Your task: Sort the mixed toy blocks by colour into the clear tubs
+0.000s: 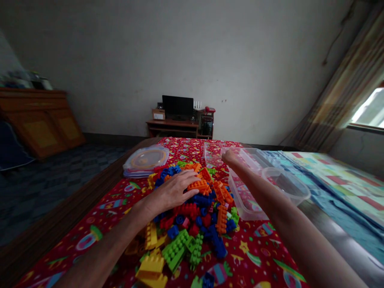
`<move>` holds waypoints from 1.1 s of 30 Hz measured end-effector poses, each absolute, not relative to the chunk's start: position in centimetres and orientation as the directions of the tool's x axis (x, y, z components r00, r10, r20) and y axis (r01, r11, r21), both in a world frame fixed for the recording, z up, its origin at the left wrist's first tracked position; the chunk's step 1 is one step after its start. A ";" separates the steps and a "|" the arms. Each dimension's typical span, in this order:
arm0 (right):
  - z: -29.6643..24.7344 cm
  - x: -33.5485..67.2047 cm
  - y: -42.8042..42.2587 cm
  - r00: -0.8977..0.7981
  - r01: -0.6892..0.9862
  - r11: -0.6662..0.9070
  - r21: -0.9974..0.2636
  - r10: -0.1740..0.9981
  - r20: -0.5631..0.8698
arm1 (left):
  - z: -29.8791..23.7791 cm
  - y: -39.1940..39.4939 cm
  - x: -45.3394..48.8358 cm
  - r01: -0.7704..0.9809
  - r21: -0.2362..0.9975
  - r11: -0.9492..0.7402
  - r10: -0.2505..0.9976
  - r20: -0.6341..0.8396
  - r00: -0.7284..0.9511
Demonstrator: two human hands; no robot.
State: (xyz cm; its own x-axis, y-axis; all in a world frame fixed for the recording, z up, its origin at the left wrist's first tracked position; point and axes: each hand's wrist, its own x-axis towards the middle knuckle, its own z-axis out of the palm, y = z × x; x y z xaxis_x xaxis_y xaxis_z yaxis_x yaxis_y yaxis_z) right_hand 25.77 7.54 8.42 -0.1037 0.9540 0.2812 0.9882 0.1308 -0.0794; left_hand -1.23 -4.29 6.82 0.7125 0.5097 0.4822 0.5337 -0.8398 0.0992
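Observation:
A heap of toy building blocks in orange, blue, red, yellow and green lies on the red patterned tablecloth. My left hand (pixel 180 186) reaches over the middle of the heap, its thumb and fingers around an orange building block (pixel 199 186). Stretched farther out, my right hand (pixel 229 157) is curled above the clear plastic containers at the back. The forearm hides part of those containers, and what the right fingers hold, if anything, cannot be seen. Nearest to me lie yellow blocks (pixel 151 266) and a green block (pixel 176 250).
Stacked clear lids (pixel 146 159) are left of the heap. A clear container (pixel 247 206) stands right of it, with a rounded one (pixel 286 186) farther right. Beyond the table are a desk with a monitor (pixel 178 107), a wooden cabinet (pixel 42 122) and a bed (pixel 339 176).

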 end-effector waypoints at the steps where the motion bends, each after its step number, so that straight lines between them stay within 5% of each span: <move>1: 8.4 26.0 7.4 -0.051 0.993 0.076 -0.090 0.965 0.257 | 6.7 -4.2 -1.2 0.538 0.102 -0.837 0.515 0.481 0.709; 7: 9.8 27.1 4.6 0.088 0.994 -0.071 -0.082 0.969 0.229 | 7.4 -4.6 -1.0 0.527 0.099 -0.844 0.509 0.458 0.729; 14: 12.0 29.5 -2.9 -0.200 0.977 0.169 0.128 0.937 0.288 | 7.6 -4.5 -0.9 0.530 0.098 -0.842 0.517 0.425 0.743; 18: 12.4 32.5 -5.2 -0.084 0.980 0.041 0.192 0.972 0.220 | 6.7 -4.1 -1.0 0.547 0.094 -0.832 0.528 0.437 0.728; 23: 12.4 36.4 -2.7 0.107 0.985 -0.138 0.106 0.959 0.262 | 5.8 -3.7 -1.3 0.557 0.092 -0.825 0.533 0.452 0.715; 29: 11.8 32.6 2.1 -0.320 0.946 0.296 0.132 0.921 0.224 | 6.5 -4.1 -1.0 0.561 0.080 -0.824 0.530 0.458 0.713; 33: 11.0 27.1 5.0 -0.436 0.896 0.419 0.149 0.894 0.104 | 6.9 -4.5 -0.9 0.568 0.066 -0.821 0.535 0.440 0.722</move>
State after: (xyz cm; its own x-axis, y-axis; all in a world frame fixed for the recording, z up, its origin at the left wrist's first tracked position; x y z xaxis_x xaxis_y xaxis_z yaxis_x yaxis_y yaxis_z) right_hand 27.10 5.03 11.03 -0.4355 0.8942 0.1036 0.8956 0.4189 0.1494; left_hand -0.93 -4.46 6.88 0.7218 0.5345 0.4397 0.5675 -0.8207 0.0661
